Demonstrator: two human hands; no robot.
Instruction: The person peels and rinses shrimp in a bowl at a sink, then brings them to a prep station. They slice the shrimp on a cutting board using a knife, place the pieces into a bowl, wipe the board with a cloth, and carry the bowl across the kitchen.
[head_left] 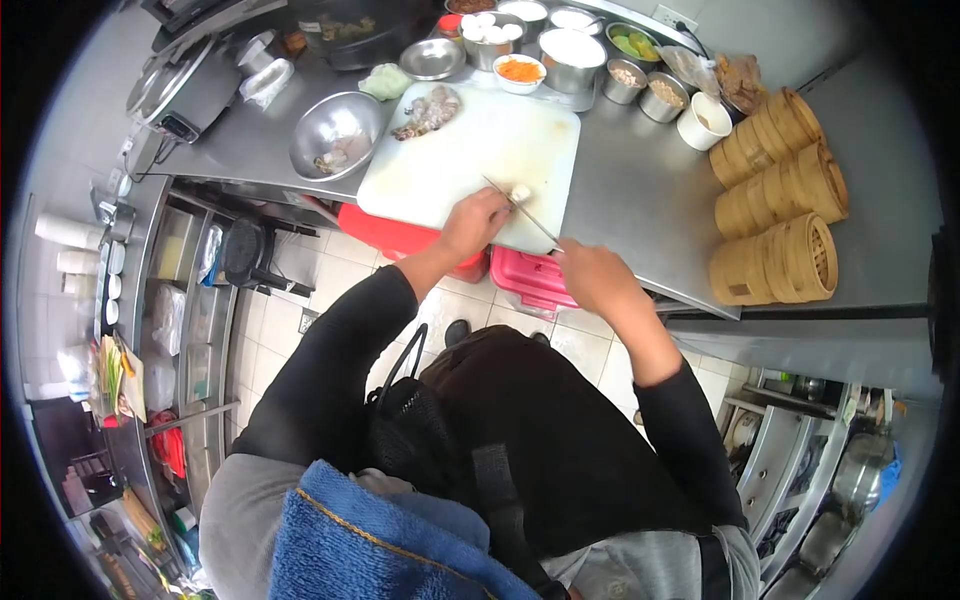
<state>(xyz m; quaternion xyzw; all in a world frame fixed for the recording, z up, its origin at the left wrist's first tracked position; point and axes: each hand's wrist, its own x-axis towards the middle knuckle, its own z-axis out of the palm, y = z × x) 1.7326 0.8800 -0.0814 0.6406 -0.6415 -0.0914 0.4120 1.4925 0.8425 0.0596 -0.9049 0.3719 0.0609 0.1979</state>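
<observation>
My right hand [600, 278] is closed around the handle of a knife [530, 217], whose thin blade slants across the front of the white cutting board [480, 140]. Just left of the blade, the fingers of my left hand [476, 218] are curled together on the board; whatever they hold is hidden. A small whitish piece of food [520, 193] lies on the far side of the blade, too small to name. Toward the back left of the board rests a pile of peeled shrimp [430, 112]. More shrimp sit in the metal bowl [335, 112] beside it.
Bamboo steamers [770, 205] are stacked at the right end of the steel counter [640, 200]. Along the back stand containers of ingredients, including shredded carrot [520, 70] and a metal pot [572, 60]. A rice cooker [175, 92] is at left. Below the counter is a pink bin [532, 278].
</observation>
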